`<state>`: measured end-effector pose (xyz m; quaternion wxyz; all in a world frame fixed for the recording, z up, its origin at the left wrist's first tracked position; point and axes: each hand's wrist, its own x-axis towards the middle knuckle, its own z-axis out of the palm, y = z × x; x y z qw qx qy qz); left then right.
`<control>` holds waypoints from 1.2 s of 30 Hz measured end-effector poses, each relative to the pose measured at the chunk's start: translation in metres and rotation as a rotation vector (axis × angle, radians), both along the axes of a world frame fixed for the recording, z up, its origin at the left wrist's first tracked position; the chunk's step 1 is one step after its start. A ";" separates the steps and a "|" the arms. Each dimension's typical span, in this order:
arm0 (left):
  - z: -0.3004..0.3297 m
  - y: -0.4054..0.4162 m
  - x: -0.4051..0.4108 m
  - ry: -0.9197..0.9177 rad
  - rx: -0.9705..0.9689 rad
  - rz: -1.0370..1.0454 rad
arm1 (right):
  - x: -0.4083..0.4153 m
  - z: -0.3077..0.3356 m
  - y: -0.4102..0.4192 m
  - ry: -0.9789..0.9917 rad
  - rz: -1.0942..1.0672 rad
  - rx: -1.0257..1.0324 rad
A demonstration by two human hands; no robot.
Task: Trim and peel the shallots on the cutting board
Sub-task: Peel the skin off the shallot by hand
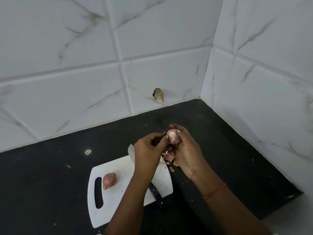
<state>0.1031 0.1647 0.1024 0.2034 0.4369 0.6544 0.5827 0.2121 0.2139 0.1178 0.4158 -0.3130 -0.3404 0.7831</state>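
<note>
My right hand (184, 150) holds a purple shallot (173, 136) above the far right corner of the white cutting board (118, 199), its trimmed pale end facing me. My left hand (148, 150) pinches at the shallot's left side, where its skin is. A second shallot (109, 180), unpeeled, lies on the board's left part beside the handle slot. A knife lies across the board under my left forearm; its blade tip (131, 152) and black handle (156, 194) show. Loose skins (168, 157) are piled under my hands.
The board sits on a black countertop (50, 167) in a corner of white marbled tile walls. A chipped hole (158, 95) marks the back wall. More bits of skin lie on the counter by the board's right edge (171, 169).
</note>
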 end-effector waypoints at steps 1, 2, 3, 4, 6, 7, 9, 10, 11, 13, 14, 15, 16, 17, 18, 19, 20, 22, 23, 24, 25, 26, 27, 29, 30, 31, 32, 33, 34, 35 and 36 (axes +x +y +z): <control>0.001 0.000 0.000 -0.002 0.000 -0.001 | -0.001 0.001 0.000 -0.003 0.000 0.016; 0.001 -0.001 0.000 0.001 0.000 -0.003 | -0.001 0.001 -0.001 -0.005 -0.001 0.026; 0.001 -0.001 0.000 0.004 0.001 -0.004 | -0.002 0.001 -0.001 -0.007 -0.001 0.032; 0.000 -0.002 0.000 0.002 0.001 -0.004 | -0.002 0.001 -0.001 -0.013 -0.003 0.038; 0.001 -0.003 0.001 -0.015 0.006 -0.010 | -0.002 0.001 -0.002 -0.027 -0.009 0.050; 0.001 -0.003 0.001 -0.023 0.009 -0.014 | -0.002 0.002 -0.003 -0.029 -0.010 0.057; 0.002 -0.004 0.003 -0.017 0.016 -0.016 | -0.002 0.003 -0.004 -0.034 -0.014 0.069; 0.002 -0.005 0.004 -0.010 0.018 -0.014 | -0.001 0.004 -0.004 -0.037 -0.015 0.074; 0.003 -0.005 0.005 -0.007 0.018 -0.011 | -0.001 0.004 -0.004 -0.040 -0.017 0.077; 0.004 -0.006 0.006 -0.013 0.012 -0.006 | -0.001 0.003 -0.005 -0.059 -0.020 0.081; 0.005 -0.006 0.007 -0.018 0.010 -0.004 | -0.001 0.003 -0.005 -0.073 -0.022 0.083; 0.005 -0.006 0.007 -0.017 0.010 -0.004 | -0.001 0.002 -0.005 -0.087 -0.022 0.087; 0.005 -0.006 0.007 -0.010 0.011 -0.001 | -0.001 0.001 -0.005 -0.098 -0.023 0.092; 0.005 -0.006 0.008 0.000 0.010 0.004 | -0.001 0.001 -0.005 -0.104 -0.021 0.096; 0.005 -0.006 0.008 0.010 0.006 0.014 | -0.001 0.000 -0.006 -0.100 -0.019 0.098; 0.004 -0.006 0.008 0.014 0.002 0.023 | 0.000 0.000 -0.006 -0.088 -0.018 0.098; 0.003 -0.006 0.007 0.014 0.000 0.030 | 0.000 0.000 -0.006 -0.077 -0.017 0.096; 0.002 -0.006 0.007 0.020 0.000 0.045 | 0.000 0.000 -0.006 -0.075 -0.016 0.093; 0.002 -0.006 0.006 0.020 0.005 0.052 | -0.001 -0.001 -0.006 -0.075 -0.018 0.092; 0.001 -0.006 0.006 0.009 0.013 0.059 | -0.001 -0.001 -0.006 -0.071 -0.020 0.089; 0.001 -0.006 0.007 -0.011 0.020 0.067 | -0.001 0.000 -0.006 -0.062 -0.021 0.086; 0.002 -0.007 0.008 -0.032 0.028 0.073 | -0.002 0.000 -0.006 -0.055 -0.024 0.088; 0.002 -0.007 0.009 -0.043 0.040 0.077 | -0.002 0.000 -0.005 -0.055 -0.026 0.098; 0.003 -0.009 0.012 -0.034 0.057 0.073 | -0.001 -0.001 -0.005 -0.081 -0.032 0.135; 0.003 -0.010 0.013 -0.033 0.059 0.073 | -0.001 -0.002 -0.005 -0.100 -0.035 0.150; 0.004 -0.010 0.014 -0.036 0.059 0.073 | -0.001 -0.003 -0.005 -0.122 -0.036 0.164; 0.004 -0.011 0.014 -0.043 0.057 0.072 | -0.001 -0.004 -0.005 -0.143 -0.035 0.177; 0.004 -0.011 0.014 -0.051 0.053 0.071 | -0.001 -0.004 -0.006 -0.157 -0.036 0.188; 0.005 -0.011 0.013 -0.056 0.051 0.070 | -0.001 -0.003 -0.006 -0.162 -0.036 0.196; 0.005 -0.011 0.014 -0.055 0.050 0.069 | -0.001 -0.003 -0.007 -0.162 -0.036 0.202; 0.006 -0.011 0.014 -0.042 0.053 0.072 | -0.001 -0.002 -0.007 -0.167 -0.038 0.209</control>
